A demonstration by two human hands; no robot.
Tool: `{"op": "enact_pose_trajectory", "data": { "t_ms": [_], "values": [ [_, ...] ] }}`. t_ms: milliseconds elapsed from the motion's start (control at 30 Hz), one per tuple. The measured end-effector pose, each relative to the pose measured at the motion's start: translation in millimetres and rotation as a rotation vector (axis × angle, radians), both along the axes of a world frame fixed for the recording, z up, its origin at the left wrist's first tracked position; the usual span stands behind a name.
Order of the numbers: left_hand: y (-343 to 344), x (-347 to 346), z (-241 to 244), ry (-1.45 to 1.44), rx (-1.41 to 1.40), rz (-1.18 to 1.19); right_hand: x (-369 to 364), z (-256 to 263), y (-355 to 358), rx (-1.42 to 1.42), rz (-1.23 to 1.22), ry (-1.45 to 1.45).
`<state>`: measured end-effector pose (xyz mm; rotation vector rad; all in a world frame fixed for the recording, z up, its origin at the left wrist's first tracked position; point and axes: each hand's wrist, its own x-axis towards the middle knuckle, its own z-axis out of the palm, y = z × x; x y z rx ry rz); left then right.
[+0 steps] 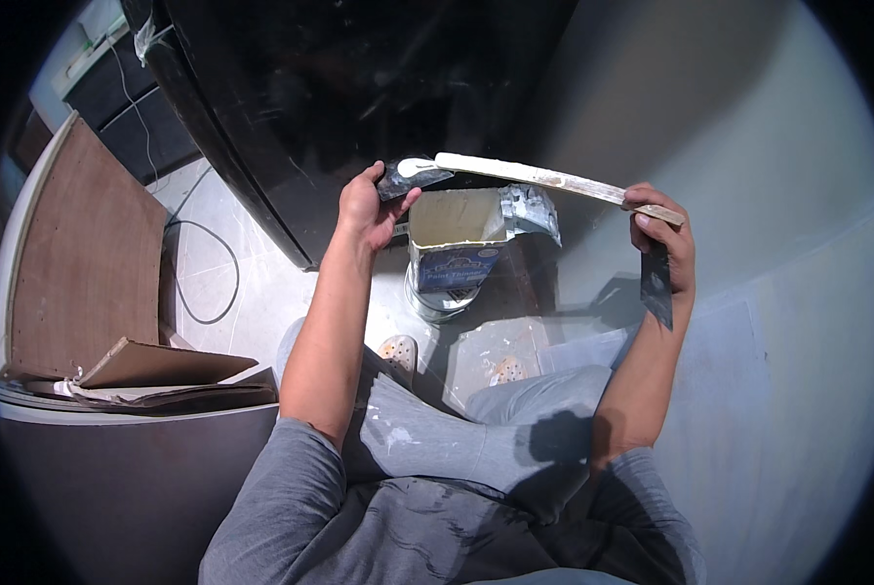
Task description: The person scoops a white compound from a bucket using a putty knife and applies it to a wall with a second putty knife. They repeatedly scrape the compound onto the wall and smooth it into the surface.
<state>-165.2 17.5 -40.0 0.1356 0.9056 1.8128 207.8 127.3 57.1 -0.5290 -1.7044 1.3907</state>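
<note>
My left hand (364,208) grips a dark flat putty spreader (394,184). A blob of white paste (415,168) lies on the spreader's face. My right hand (671,238) holds a wooden stick (510,170) near its bare end; the far end is thickly coated with white paste and meets the left spreader's edge. A second dark blade (656,285) hangs down from the same right hand. Below the stick stands a cut-open rectangular paint thinner can (459,269), its torn metal flap (536,212) bent out to the right. It rests on a round metal can (437,311).
A large black panel (378,80) rises ahead, with a pale grey wall (788,219) to the right. At left are a brown wooden board (89,248), cardboard pieces (166,363) and a cable (236,274) looped on the tile floor (261,292).
</note>
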Motion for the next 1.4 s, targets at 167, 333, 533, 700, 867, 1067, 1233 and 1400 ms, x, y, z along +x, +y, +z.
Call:
{"op": "enact_pose_trajectory", "data": {
  "t_ms": [167,333,533,700,867,1067,1233,1400],
  "values": [
    [-3,16,11,0.263,-0.064,0.013,0,-4,2,-0.049,-0.083,0.006],
    [-3,21,13,0.437,-0.200,-0.009,0,-5,3,-0.074,-0.112,0.095],
    [-1,10,5,0.406,-0.207,0.040,5,-5,10,-0.043,-0.123,0.038],
    [-6,-3,10,-0.018,-0.055,-0.145,-13,-10,8,-0.050,-0.143,-0.206],
    [-6,-6,5,-0.328,0.172,-0.412,-75,-57,-1,0.090,-0.154,-0.410],
    [7,-3,0,-0.289,0.165,-0.441,-41,-21,-2,-0.232,-0.165,-0.341],
    [-8,-33,7,-0.199,0.247,-0.464,-26,-59,-73,-0.447,0.043,-0.227],
    [13,4,15,-0.162,0.366,-0.568,-52,-166,-239,-1.232,0.548,0.077]
  ]
}}
